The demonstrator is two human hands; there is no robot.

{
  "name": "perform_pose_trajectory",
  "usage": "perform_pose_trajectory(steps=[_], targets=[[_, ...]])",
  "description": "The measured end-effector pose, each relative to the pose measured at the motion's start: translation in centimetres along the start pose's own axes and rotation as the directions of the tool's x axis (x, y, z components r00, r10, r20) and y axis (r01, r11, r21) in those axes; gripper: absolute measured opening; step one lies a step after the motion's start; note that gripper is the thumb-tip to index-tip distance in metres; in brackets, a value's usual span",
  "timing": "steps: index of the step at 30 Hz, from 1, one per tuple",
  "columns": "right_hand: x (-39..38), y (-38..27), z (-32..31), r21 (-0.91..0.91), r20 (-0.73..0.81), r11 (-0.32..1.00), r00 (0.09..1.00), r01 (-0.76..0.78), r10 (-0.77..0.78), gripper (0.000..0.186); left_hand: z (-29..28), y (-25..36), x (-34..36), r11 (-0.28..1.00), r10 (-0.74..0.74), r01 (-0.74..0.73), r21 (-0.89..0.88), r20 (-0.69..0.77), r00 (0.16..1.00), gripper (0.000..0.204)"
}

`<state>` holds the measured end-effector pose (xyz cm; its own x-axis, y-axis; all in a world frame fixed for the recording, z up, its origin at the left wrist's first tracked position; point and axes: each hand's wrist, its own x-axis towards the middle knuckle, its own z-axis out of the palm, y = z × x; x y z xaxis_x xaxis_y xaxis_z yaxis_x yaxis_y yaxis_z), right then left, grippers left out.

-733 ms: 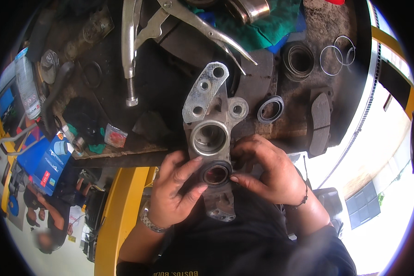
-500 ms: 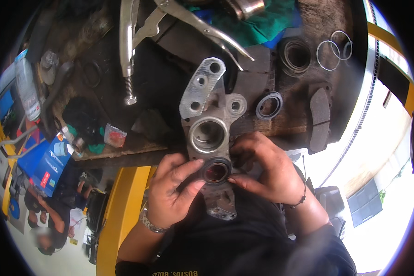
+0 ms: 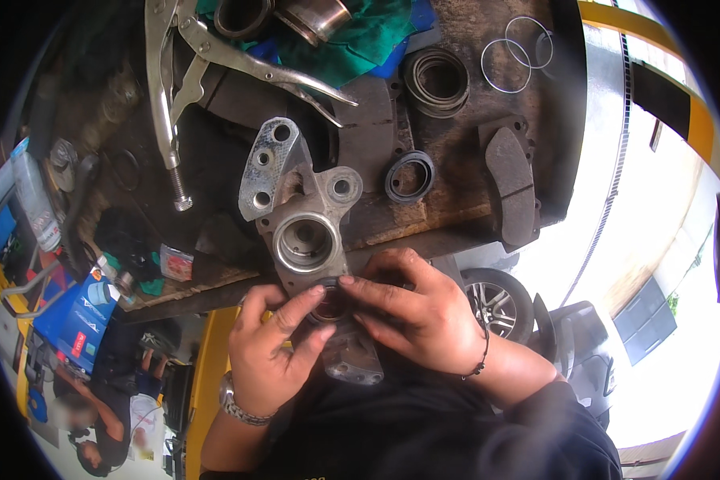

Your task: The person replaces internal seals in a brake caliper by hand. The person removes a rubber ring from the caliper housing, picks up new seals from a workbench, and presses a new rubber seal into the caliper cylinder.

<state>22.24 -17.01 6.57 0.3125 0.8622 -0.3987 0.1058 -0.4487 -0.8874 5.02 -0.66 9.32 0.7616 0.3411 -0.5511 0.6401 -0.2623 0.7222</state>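
Observation:
A metal brake caliper [image 3: 272, 172] with two round bores leans against the bench's near edge, its lower end close to my body. Its upper bore stands bare, while a dark rubber ring [image 3: 329, 307] sits at the lower one, partly covered by my fingers. My left hand [image 3: 270, 346] grips the caliper's left side, with index finger and thumb on the ring's rim. From the other side my right hand [image 3: 426, 314] holds the caliper, its index fingertip pressing the ring's top edge and its thumb low beside it. How the ring is seated is hidden.
On the bench lie locking pliers [image 3: 164, 104], a loose rubber ring [image 3: 393, 190], stacked dark rings [image 3: 415, 90], thin wire rings [image 3: 483, 70] and a brake pad [image 3: 510, 180]. Metal pistons [image 3: 316, 18] rest on green cloth [image 3: 368, 40]. A co-worker [image 3: 108, 408] is at lower left.
The view has shifted, so the bench things appear further left. My right index finger has come onto the ring's top edge, and my left index finger has moved further over its rim.

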Motion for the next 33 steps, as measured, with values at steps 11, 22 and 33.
perform_pose_trajectory(steps=[11,22,33], targets=[[3.7,1.0,-1.0,-0.491,-0.415,0.839,0.910,-0.234,0.010,0.027,1.6,0.0,-0.5,0.992,0.125,-0.122,0.031,-0.183,0.975,0.048],[-2.9,-6.0,-2.5,0.347,-0.276,0.928,0.960,0.136,-0.038,0.017,-1.7,5.0,-2.4,0.847,0.151,-0.319,-0.425,-0.383,0.911,0.040],[-8.1,-15.1,2.8,0.524,-0.344,0.804,0.934,0.280,-0.100,0.012,-8.4,7.3,-10.3,0.544,0.100,-0.045,-0.838,0.011,0.995,0.019]])
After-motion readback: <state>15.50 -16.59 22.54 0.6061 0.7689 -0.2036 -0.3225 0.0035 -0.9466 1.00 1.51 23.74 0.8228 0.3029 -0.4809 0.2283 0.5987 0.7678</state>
